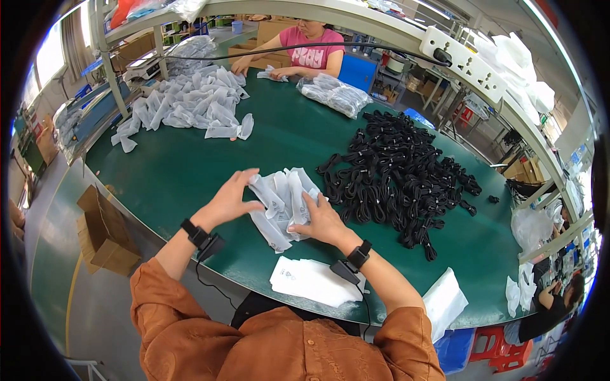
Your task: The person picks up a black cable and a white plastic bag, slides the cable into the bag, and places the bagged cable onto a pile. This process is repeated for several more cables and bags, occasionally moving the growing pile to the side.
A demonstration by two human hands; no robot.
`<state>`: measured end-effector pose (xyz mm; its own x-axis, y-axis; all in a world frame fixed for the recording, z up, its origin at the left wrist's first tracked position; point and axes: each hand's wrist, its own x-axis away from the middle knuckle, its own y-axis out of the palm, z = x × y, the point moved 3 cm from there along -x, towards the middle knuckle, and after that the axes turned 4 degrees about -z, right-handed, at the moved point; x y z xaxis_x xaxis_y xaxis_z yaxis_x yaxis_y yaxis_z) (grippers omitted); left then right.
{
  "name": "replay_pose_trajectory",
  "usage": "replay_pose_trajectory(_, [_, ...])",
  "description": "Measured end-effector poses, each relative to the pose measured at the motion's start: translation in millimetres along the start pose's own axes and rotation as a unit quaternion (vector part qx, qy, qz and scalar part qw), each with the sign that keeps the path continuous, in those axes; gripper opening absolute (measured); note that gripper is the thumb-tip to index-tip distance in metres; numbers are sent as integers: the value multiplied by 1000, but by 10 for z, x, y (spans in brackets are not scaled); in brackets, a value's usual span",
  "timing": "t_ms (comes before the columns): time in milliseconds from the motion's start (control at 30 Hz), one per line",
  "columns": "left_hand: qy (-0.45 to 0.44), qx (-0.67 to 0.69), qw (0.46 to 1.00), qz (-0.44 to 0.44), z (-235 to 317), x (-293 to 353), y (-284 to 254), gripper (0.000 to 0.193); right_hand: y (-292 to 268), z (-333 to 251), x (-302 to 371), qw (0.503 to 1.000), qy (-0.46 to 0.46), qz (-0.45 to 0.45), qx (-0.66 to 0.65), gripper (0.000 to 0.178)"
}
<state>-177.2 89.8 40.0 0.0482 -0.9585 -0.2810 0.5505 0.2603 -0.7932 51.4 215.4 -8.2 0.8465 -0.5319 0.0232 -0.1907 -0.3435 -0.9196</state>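
In the middle of the green table, a small row of filled frosted plastic bags [279, 198] lies between my hands, the bags side by side. My left hand [223, 202] is at their left edge, thumb and fingers spread apart around nothing. My right hand [323, 222] grips the row's right side, its thumb over the bags and its fingers along the edge. What the bags contain is hard to make out. Closer to me, a stack of flat white bags [312, 279] lies by the table's front edge, partly behind my right wrist's strap device.
A heap of bundled black cables [397, 178] covers the table's right side. Many filled bags [184, 101] are heaped at the far left. A co-worker [311, 47] handles bags across the table. A clear packed bag [333, 95], a power strip [464, 63] overhead and a cardboard box [105, 238] surround the work area.
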Motion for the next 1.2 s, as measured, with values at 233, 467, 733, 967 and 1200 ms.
replay_pose_trajectory(233, [-26,-79,981,-175,312,431,480,118,292,-173,-220,998,10,8,-67,109])
replay_pose_trajectory(467, [-71,-92,983,-139,-155,151,624,121,393,-253,-751,993,-11,29,-115,109])
replay_pose_trajectory(733, [-154,-109,979,-81,-791,-484,686,112,187,-56,-1327,984,-36,58,-163,95])
replay_pose_trajectory(967, [-220,-143,965,-30,-1001,-1240,690,100,-249,179,-525,973,93,80,194,71])
replay_pose_trajectory(1200, [-170,-125,975,-67,-403,-764,359,86,1,608,71,977,-40,75,194,59])
